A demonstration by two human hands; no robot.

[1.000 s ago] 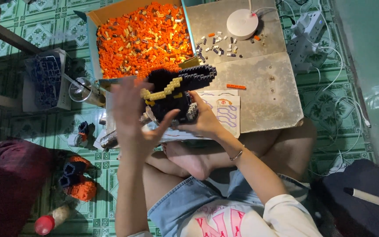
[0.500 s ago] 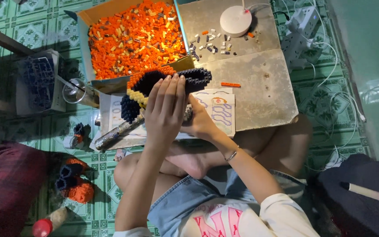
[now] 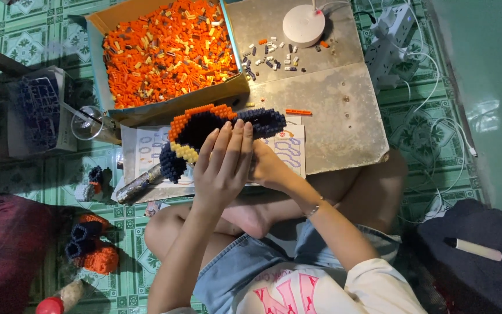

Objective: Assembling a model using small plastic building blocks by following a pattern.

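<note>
I hold a small-brick model (image 3: 204,131) in dark blue, orange and cream above my lap. My left hand (image 3: 223,166) lies flat over its near side, fingers together and stretched upward. My right hand (image 3: 269,167) grips the model from the right and underneath, mostly hidden behind the left hand. A dark blue part of the model (image 3: 262,121) sticks out to the right above the fingertips. Under the model lies an instruction sheet (image 3: 289,152) with outlined shapes.
A cardboard box (image 3: 169,49) full of orange bricks sits at the back left. A grey board (image 3: 321,110) carries loose bricks (image 3: 268,57) and a round white lamp (image 3: 303,25). A power strip (image 3: 393,43) is at right; small finished models (image 3: 91,247) at left.
The model has turned in my hands, so more orange and cream shows at its left. My left hand moved from the model's left side to lie flat across its front.
</note>
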